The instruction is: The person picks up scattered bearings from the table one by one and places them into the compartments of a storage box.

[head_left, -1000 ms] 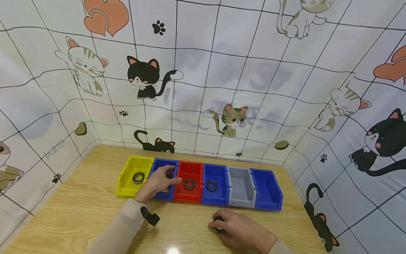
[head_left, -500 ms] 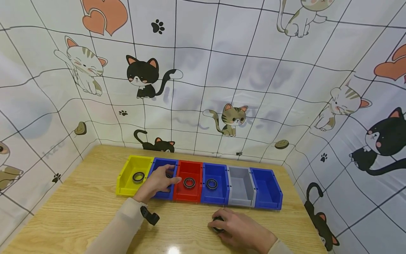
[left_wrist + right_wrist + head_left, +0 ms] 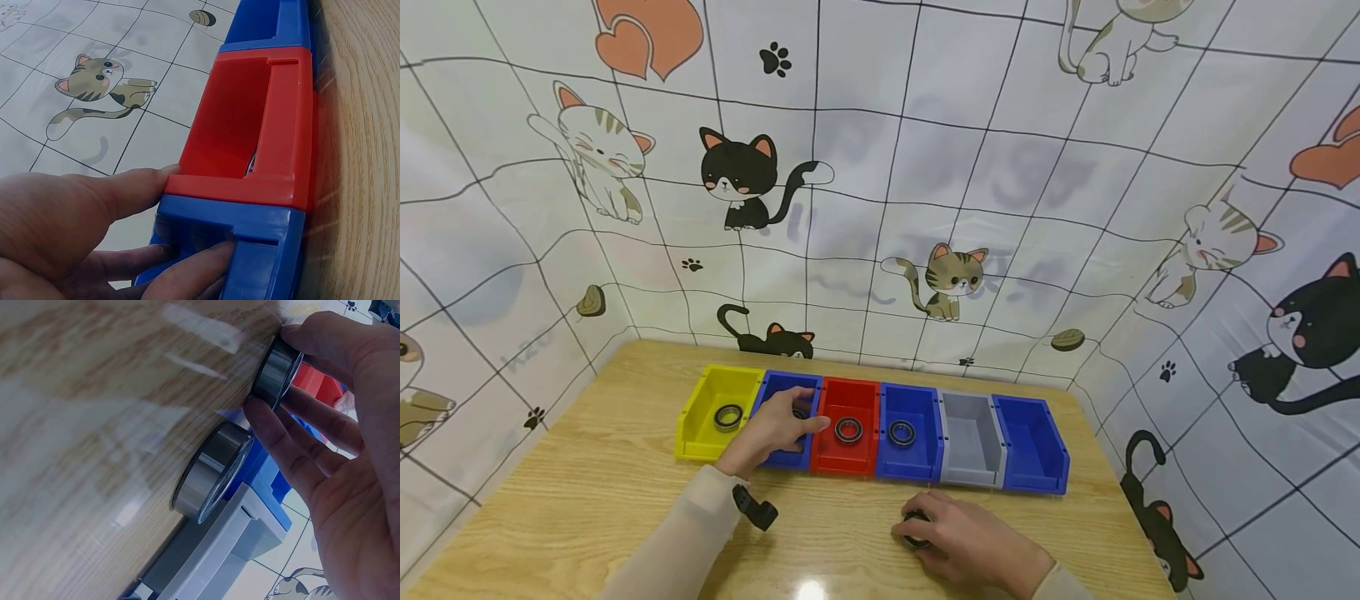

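My right hand [image 3: 962, 537] is low over the table, thumb and fingertips pinching a ball bearing [image 3: 275, 372] on edge in the right wrist view. A second bearing [image 3: 209, 478] stands on the tabletop beside those fingers; in the head view the hand hides it. My left hand [image 3: 778, 427] reaches over the blue bin [image 3: 778, 383] second from left. Its thumb touches the edge by the red bin [image 3: 842, 463], while its other fingers dip loosely into the blue one. A bearing [image 3: 800, 413] in that bin is partly hidden by the left hand.
Single bearings lie in the yellow bin [image 3: 700, 442], the red bin and the middle blue bin [image 3: 910, 407]. To the right, a grey bin [image 3: 972, 425] and another blue bin [image 3: 1030, 433] complete the row. A cat-print sheet [image 3: 865, 167] hangs behind the wooden table [image 3: 587, 475].
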A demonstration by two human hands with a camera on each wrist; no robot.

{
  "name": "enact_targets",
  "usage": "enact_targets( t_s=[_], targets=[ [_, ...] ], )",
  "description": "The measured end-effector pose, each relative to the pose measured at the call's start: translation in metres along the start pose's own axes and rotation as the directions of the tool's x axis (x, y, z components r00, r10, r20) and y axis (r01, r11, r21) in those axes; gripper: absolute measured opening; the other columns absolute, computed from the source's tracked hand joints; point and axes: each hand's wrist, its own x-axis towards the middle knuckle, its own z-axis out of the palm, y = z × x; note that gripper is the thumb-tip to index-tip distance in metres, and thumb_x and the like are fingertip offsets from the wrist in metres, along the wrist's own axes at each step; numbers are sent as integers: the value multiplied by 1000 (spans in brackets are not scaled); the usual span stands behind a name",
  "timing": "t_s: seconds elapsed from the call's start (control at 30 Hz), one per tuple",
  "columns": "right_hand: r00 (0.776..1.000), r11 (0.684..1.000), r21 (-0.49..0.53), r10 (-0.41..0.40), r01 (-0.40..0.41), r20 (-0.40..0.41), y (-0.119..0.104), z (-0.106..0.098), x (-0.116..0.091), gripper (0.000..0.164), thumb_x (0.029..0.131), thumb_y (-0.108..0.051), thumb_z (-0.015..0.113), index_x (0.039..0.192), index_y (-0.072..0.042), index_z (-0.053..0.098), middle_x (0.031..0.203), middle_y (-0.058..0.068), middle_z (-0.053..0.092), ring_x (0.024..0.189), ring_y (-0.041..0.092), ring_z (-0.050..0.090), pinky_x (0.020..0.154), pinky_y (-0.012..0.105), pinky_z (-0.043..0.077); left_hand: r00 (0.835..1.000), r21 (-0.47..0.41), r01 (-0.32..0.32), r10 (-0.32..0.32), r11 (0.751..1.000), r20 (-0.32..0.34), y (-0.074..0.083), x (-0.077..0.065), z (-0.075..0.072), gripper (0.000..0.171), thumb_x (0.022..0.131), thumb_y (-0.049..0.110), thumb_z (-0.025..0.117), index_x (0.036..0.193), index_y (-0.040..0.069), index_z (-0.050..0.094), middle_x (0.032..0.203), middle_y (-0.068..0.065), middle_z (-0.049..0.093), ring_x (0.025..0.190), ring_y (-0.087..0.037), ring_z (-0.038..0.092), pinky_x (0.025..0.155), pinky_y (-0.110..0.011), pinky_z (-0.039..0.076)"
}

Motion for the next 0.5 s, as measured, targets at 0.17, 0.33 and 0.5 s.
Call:
enact_targets(
  t_s=[0.17, 0.33, 0.5],
  targets=[
    [1000, 1000, 3, 1, -1, 13, 0, -3, 1, 37, 109, -21, 84, 145, -30, 79, 143, -1, 75, 129, 15, 74, 106, 30, 70, 1000, 6, -8, 8, 1000, 6, 0, 1, 0, 79, 107, 26, 88, 172, 1, 50, 159, -31, 65, 121, -43, 83, 92, -53, 75],
    [1000, 1000, 25, 19, -19, 14, -1, -7, 1, 39, 108, -19, 84, 146, -30, 78, 143, -2, 74, 128, 14, 74, 104, 28, 70, 1000, 1, -3, 3, 1000, 10, 0, 1, 0, 79, 108, 25, 86, 173, 1, 49, 159, -32, 65, 123, -43, 82, 93, -53, 75],
    [999, 999, 20, 37, -37, -6, 1, -11, -1, 40, 107, -19, 86, 146, -29, 79, 143, -1, 74, 127, 15, 74, 100, 27, 71, 1000, -6, -7, 7, 1000, 6, 0, 0, 0, 79, 108, 25, 87, 173, 1, 49, 157, -31, 66, 122, -43, 83, 93, -54, 75]
  ],
)
